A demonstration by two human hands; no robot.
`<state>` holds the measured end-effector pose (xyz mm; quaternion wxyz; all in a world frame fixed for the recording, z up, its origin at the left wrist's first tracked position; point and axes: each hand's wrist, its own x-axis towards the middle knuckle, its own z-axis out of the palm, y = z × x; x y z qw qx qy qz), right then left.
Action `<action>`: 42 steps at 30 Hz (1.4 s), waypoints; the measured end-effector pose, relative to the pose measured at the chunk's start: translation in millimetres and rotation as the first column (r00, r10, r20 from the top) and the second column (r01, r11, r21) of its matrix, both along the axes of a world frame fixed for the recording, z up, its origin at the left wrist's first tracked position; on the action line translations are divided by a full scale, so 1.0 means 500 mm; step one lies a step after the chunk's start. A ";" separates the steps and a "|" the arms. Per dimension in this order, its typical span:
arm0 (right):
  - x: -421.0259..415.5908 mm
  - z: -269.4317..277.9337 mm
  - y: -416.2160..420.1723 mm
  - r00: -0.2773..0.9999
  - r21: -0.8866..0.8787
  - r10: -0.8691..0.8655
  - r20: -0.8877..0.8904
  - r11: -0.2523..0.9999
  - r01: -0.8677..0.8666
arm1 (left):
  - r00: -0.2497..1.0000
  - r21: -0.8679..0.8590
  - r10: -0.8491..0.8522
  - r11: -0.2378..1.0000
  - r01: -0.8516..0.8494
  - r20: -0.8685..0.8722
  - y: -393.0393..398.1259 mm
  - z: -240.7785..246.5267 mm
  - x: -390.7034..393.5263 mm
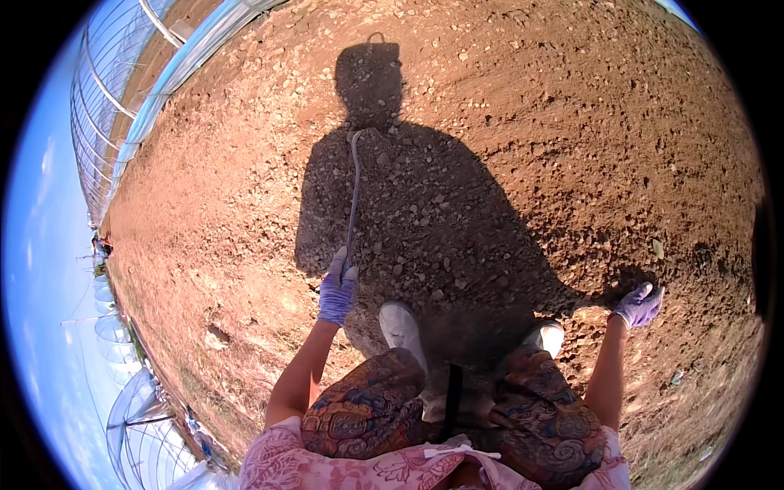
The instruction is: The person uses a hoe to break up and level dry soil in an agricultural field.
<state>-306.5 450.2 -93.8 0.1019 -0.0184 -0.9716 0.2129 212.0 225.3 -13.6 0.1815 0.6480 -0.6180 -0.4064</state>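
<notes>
My left hand point(337, 289), in a purple and white work glove, grips the near end of a long, thin grey tool point(354, 184). The tool's shaft reaches away from me over the shaded soil, and its far end bends to the right. What sits at that tip is hard to make out against the ground. My right hand point(640, 304), gloved alike, is held out at the right above the loose brown soil point(588, 184). Its fingers are partly spread, and I see nothing in them. A pale flat scrap point(658, 248) shows just beyond that hand.
Both my white shoes point(401, 327) are planted apart on cloddy ground. A larger stone or clod point(216, 337) lies to the left. Along the left runs a hooped greenhouse frame point(98, 116) with plastic sheeting point(160, 82) at its base. More plastic tunnels point(144, 407) stand lower left.
</notes>
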 end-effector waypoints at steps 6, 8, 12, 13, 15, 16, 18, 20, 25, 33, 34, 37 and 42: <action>0.000 0.002 -0.012 0.999 0.134 -0.029 -0.027 0.990 0.032 | 0.996 0.061 -0.054 0.996 0.058 -0.068 0.129 0.008 0.030; 0.002 -0.007 -0.019 0.999 0.167 -0.035 -0.033 0.985 0.040 | 0.995 0.051 -0.075 0.996 0.079 -0.060 0.089 -0.022 0.026; 0.016 0.000 -0.039 0.996 0.171 -0.076 0.035 0.983 0.069 | 0.980 0.163 0.098 0.984 -0.070 -0.171 -0.120 0.020 -0.120; 0.016 0.006 -0.043 0.993 0.185 -0.102 0.061 0.979 0.090 | 0.973 0.163 0.111 0.984 -0.079 -0.201 -0.168 0.029 -0.155; 0.014 0.011 -0.041 0.990 0.213 -0.120 0.073 0.972 0.102 | 0.985 0.102 0.047 0.994 -0.030 -0.164 -0.251 0.047 -0.208; 0.009 0.010 -0.036 0.992 0.226 -0.112 0.054 0.969 0.097 | 0.990 0.086 0.013 0.996 -0.001 -0.138 -0.288 0.051 -0.233; 0.007 0.007 -0.030 0.996 0.225 -0.078 0.044 0.972 0.067 | 0.993 0.109 -0.012 0.994 0.025 -0.119 -0.335 0.062 -0.270; 0.016 0.012 -0.042 0.995 0.210 -0.078 0.059 0.976 0.064 | 0.991 0.189 0.014 0.982 0.012 -0.135 -0.344 0.064 -0.294; 0.012 0.007 -0.039 0.994 0.228 -0.091 0.060 0.971 0.075 | 0.949 -0.020 -0.276 0.959 0.282 0.151 -0.210 -0.015 -0.202; 0.005 0.002 -0.028 0.998 0.201 -0.055 0.044 0.978 0.045 | 0.946 -0.018 -0.289 0.955 0.295 0.143 0.125 0.040 -0.049; -0.001 0.006 -0.020 0.998 0.204 -0.053 0.032 0.978 0.045 | 0.965 0.013 -0.247 0.969 0.247 0.088 0.158 0.041 -0.043; 0.005 0.006 -0.029 0.995 0.229 -0.082 0.052 0.971 0.068 | 0.997 0.143 -0.083 0.986 0.084 -0.009 0.237 0.065 0.004; 0.004 -0.009 -0.028 0.997 0.242 -0.058 0.050 0.969 0.045 | 0.654 0.507 0.633 0.757 -0.413 -0.413 0.339 0.027 0.112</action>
